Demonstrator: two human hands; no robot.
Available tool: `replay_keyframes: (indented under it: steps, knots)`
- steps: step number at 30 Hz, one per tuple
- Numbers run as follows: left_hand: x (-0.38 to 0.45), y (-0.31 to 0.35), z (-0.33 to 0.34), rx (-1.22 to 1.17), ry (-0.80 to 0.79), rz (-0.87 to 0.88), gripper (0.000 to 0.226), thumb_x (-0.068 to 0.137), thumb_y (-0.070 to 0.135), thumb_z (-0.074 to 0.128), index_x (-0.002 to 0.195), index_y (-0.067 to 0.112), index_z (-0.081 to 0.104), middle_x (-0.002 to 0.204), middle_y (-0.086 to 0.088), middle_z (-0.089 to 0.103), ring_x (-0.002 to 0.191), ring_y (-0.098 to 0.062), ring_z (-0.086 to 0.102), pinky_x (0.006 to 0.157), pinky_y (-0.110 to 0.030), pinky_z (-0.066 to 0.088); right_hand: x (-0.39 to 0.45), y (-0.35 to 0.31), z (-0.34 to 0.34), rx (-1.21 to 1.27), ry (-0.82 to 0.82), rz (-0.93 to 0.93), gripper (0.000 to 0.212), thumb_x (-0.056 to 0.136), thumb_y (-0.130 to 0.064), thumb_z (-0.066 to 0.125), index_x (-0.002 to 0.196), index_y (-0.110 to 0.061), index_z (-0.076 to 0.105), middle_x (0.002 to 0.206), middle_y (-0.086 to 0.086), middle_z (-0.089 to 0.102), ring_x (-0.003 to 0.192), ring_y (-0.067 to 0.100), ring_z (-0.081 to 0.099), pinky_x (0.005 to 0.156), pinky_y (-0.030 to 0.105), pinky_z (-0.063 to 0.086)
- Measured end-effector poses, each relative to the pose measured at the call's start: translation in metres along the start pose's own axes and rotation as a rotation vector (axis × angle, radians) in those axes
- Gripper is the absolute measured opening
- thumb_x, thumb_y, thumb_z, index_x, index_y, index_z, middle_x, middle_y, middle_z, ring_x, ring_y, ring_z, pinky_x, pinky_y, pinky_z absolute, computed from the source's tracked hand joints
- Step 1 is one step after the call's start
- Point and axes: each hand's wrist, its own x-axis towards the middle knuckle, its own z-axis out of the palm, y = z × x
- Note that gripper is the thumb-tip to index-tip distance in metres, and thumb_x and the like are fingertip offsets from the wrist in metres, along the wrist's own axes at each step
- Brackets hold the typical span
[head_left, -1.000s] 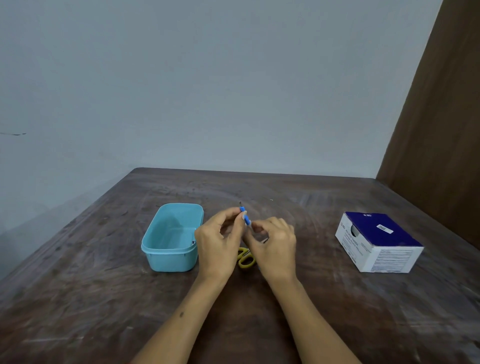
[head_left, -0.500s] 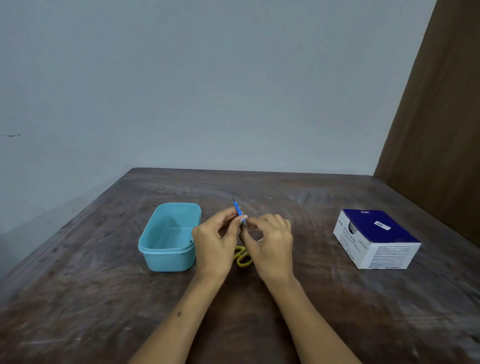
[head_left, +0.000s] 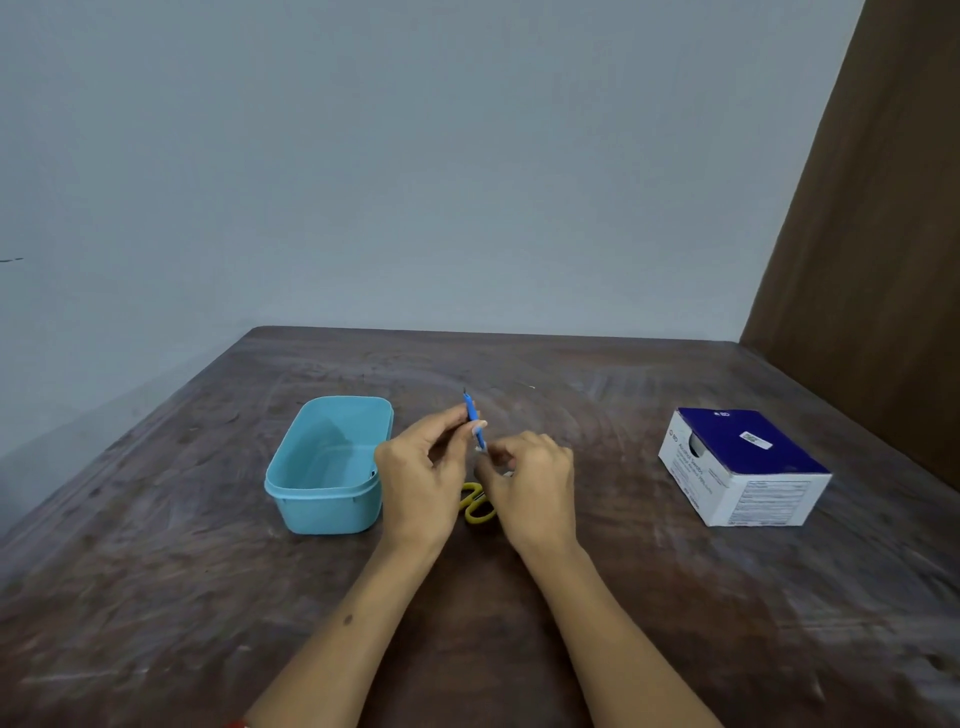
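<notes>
Just right of open teal tub (head_left: 326, 512), its bare floor showing: blue tool (head_left: 471, 415) pinched by left hand (head_left: 421, 483), lower end by right hand (head_left: 535, 488).

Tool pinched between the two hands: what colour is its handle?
Bright blue; the tool also has a thin dark tip. The head view shows it best.

One view, worn on your head.
It looks forward and down, close over your left hand (head_left: 422, 470) and right hand (head_left: 535, 486), toward the wall (head_left: 415, 182).
</notes>
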Motion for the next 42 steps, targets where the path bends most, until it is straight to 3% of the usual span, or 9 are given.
replay_keyframes:
  steps: [5,10,19,23,27,31,35,39,42]
  knots:
    - [0.0,-0.001,0.001,-0.018,-0.016,-0.012,0.018,0.079,0.007,0.07,0.096,0.011,0.073,0.082,0.014,0.07,0.074,0.004,0.066,0.067,-0.012,0.052,-0.001,-0.005,-0.001,0.055,0.073,-0.033,0.008,0.076,-0.025,0.069,0.072,-0.018,0.069,0.069,-0.003,0.062,0.07,0.016,0.057,0.075,0.033,0.037]
    - [-0.001,0.0,0.001,-0.003,-0.027,-0.004,0.019,0.078,0.018,0.067,0.094,0.011,0.074,0.084,0.012,0.069,0.077,0.002,0.066,0.072,-0.024,0.056,0.0,-0.003,0.001,0.015,0.019,0.027,0.012,0.072,-0.022,0.072,0.063,-0.015,0.067,0.065,0.004,0.063,0.068,0.027,0.059,0.069,0.038,0.045]
    - [-0.001,-0.001,0.003,-0.016,-0.038,-0.063,0.016,0.079,0.011,0.069,0.094,0.009,0.074,0.082,0.009,0.069,0.074,-0.003,0.066,0.072,-0.031,0.057,0.001,-0.008,-0.001,0.05,-0.007,0.08,0.028,0.075,-0.025,0.07,0.055,-0.023,0.051,0.059,0.002,0.057,0.067,0.029,0.058,0.07,0.04,0.045]
    - [-0.001,-0.001,0.003,-0.036,-0.045,-0.072,0.016,0.079,0.012,0.068,0.094,0.008,0.073,0.082,0.006,0.07,0.074,-0.005,0.067,0.073,-0.029,0.056,-0.002,-0.009,-0.002,0.086,0.066,0.035,0.011,0.075,-0.024,0.072,0.068,-0.016,0.068,0.069,0.0,0.065,0.07,0.022,0.059,0.075,0.038,0.043]
    - [-0.001,0.0,0.003,-0.02,-0.038,-0.055,0.016,0.079,0.012,0.068,0.093,0.008,0.074,0.083,0.007,0.07,0.076,-0.004,0.066,0.073,-0.029,0.056,0.001,-0.002,0.002,0.042,-0.033,0.11,0.014,0.074,-0.03,0.071,0.067,-0.017,0.069,0.067,0.001,0.067,0.071,0.024,0.062,0.071,0.043,0.05]
    - [-0.001,0.001,0.004,-0.024,-0.032,-0.063,0.015,0.079,0.009,0.07,0.093,0.008,0.074,0.081,0.007,0.069,0.073,-0.003,0.066,0.072,-0.029,0.057,-0.001,-0.008,-0.001,0.077,0.047,0.037,0.01,0.076,-0.025,0.072,0.07,-0.016,0.07,0.07,0.0,0.066,0.071,0.02,0.06,0.076,0.04,0.045]
    - [0.001,0.001,0.003,-0.015,-0.013,-0.047,0.015,0.079,0.01,0.07,0.094,0.009,0.074,0.083,0.008,0.07,0.076,-0.002,0.066,0.072,-0.025,0.056,0.001,-0.002,0.002,0.037,-0.05,0.099,0.012,0.075,-0.025,0.068,0.067,-0.016,0.07,0.066,0.001,0.067,0.07,0.024,0.062,0.073,0.043,0.05]
    - [0.0,0.002,0.002,-0.018,-0.021,-0.039,0.014,0.08,0.009,0.069,0.093,0.009,0.074,0.08,0.01,0.069,0.073,-0.001,0.066,0.07,-0.024,0.056,-0.001,-0.007,-0.001,0.088,0.056,0.019,0.007,0.074,-0.023,0.072,0.069,-0.018,0.07,0.068,-0.001,0.067,0.069,0.02,0.06,0.073,0.039,0.048]
    - [0.0,0.002,0.001,-0.017,-0.014,-0.037,0.014,0.08,0.01,0.07,0.093,0.009,0.074,0.08,0.008,0.069,0.073,-0.003,0.066,0.069,-0.026,0.056,0.0,-0.005,0.001,0.079,0.009,0.027,0.009,0.075,-0.024,0.072,0.067,-0.019,0.069,0.066,-0.001,0.066,0.068,0.02,0.059,0.072,0.042,0.049]
